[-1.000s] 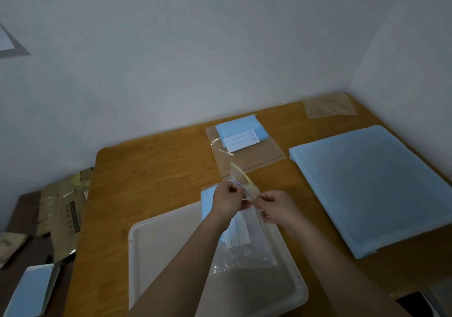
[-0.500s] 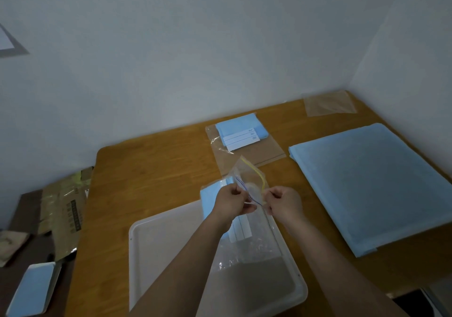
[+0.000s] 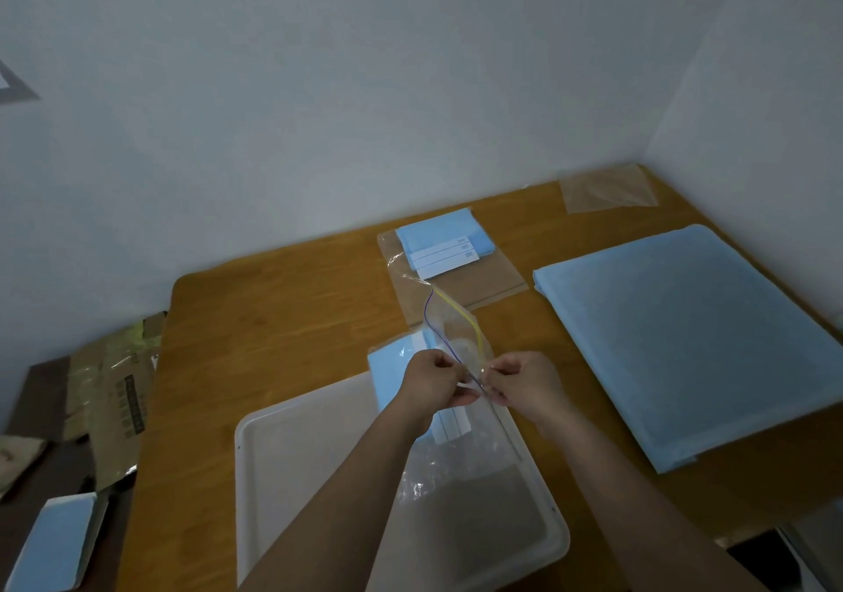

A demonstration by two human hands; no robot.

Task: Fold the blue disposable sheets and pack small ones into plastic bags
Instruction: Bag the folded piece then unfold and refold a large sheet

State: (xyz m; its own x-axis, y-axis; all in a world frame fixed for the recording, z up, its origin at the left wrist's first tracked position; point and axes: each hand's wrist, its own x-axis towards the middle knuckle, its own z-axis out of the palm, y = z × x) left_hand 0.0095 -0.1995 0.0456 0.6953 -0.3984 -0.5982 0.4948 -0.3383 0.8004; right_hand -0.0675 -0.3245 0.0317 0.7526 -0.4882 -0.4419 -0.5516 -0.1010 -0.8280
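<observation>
My hands meet over the far edge of the tray, left hand and right hand side by side, both on the bag with a small sheet in it. The tray sits on the desk nearest me. Behind the bag lies a packed sheet on a bag pile. The big sheet lies to my right, a loose bag in the far right corner behind it.
</observation>
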